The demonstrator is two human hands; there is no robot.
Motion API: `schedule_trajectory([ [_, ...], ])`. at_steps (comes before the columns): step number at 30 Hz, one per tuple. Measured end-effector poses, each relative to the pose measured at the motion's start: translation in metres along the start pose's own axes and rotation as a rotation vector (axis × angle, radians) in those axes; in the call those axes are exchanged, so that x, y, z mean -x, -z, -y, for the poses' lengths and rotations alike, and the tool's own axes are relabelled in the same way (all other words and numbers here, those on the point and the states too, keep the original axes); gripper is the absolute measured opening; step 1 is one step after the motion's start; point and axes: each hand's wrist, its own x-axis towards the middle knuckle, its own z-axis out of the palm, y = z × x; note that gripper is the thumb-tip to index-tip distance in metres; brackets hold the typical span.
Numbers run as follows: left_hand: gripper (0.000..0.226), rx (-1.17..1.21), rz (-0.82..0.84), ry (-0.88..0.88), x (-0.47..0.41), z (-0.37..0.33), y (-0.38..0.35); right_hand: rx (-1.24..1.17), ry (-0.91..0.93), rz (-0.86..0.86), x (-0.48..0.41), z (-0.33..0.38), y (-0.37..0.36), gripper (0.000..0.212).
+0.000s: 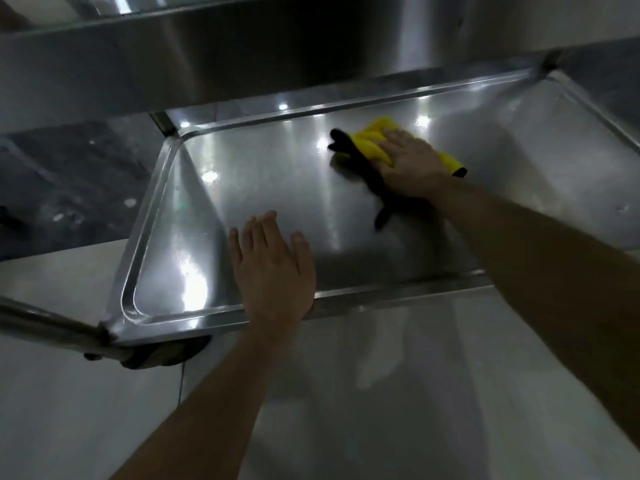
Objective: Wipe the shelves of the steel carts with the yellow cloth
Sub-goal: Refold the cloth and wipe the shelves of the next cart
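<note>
A low steel cart shelf [263, 188] with a raised rim fills the middle of the view. The yellow cloth [372, 142], edged in black, lies on the shelf's far right part. My right hand [410, 164] presses flat on the cloth, fingers straight and pointing toward the far rim. My left hand [273, 268] rests flat on the shelf's near rim, fingers straight, holding nothing.
An upper steel shelf [173, 64] overhangs the far side of the cart. A cart leg [45, 323] and a caster [162, 351] stand at the near left corner. Pale floor tiles [69, 410] lie below, dark floor [69, 181] at the left.
</note>
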Motion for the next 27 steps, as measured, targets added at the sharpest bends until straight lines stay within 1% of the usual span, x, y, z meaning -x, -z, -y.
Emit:
schedule_trajectory([
  [1,0.06,0.008,-0.015,-0.001,0.0,0.0,0.0,-0.004,-0.111,-0.017,-0.022,0.007,-0.002,0.062],
  [2,0.061,0.013,-0.032,0.0,0.0,0.0,-0.001,0.0,-0.17,-0.02,-0.039,0.02,-0.006,0.062],
  [3,0.061,0.019,-0.048,0.005,-0.001,0.001,-0.003,0.014,-0.175,-0.01,-0.05,0.038,-0.01,0.062],
  [4,0.06,0.024,-0.058,0.011,-0.001,0.001,-0.005,0.03,-0.125,0.009,-0.054,0.059,-0.015,0.061],
  [7,0.06,0.045,-0.123,0.015,-0.002,0.004,-0.006,0.051,0.238,0.068,-0.032,0.126,-0.032,0.062],
  [8,0.06,0.05,-0.144,0.016,-0.002,0.006,-0.006,0.034,0.342,0.096,-0.02,0.136,-0.036,0.062],
  [9,0.061,0.049,-0.161,0.021,-0.002,0.008,-0.005,0.016,0.409,0.112,-0.014,0.135,-0.036,0.061],
  [10,0.061,0.048,-0.171,0.025,-0.002,0.009,-0.004,-0.009,0.421,0.11,-0.012,0.127,-0.033,0.06],
  [11,0.06,0.053,-0.172,0.03,-0.002,0.008,-0.003,-0.024,0.374,0.091,-0.013,0.114,-0.028,0.06],
  [14,0.055,0.084,-0.156,0.061,-0.007,0.009,0.004,-0.034,0.126,0.031,-0.016,0.072,-0.013,0.058],
  [15,0.053,0.081,-0.154,0.05,-0.011,0.016,0.008,-0.033,0.076,0.024,-0.014,0.064,-0.013,0.059],
  [17,0.051,0.023,-0.149,0.024,-0.02,0.045,0.017,-0.045,0.061,0.024,-0.011,0.061,-0.016,0.059],
  [21,0.06,-0.131,-0.028,0.197,-0.028,0.124,0.034,-0.075,0.049,-0.001,-0.016,0.064,-0.022,0.058],
  [23,0.063,-0.14,0.005,0.255,-0.023,0.138,0.03,-0.061,0.031,-0.012,-0.025,0.066,-0.027,0.057],
  [27,0.068,-0.143,0.004,0.215,-0.019,0.14,0.024,-0.04,-0.036,-0.041,-0.054,0.094,-0.033,0.058],
])
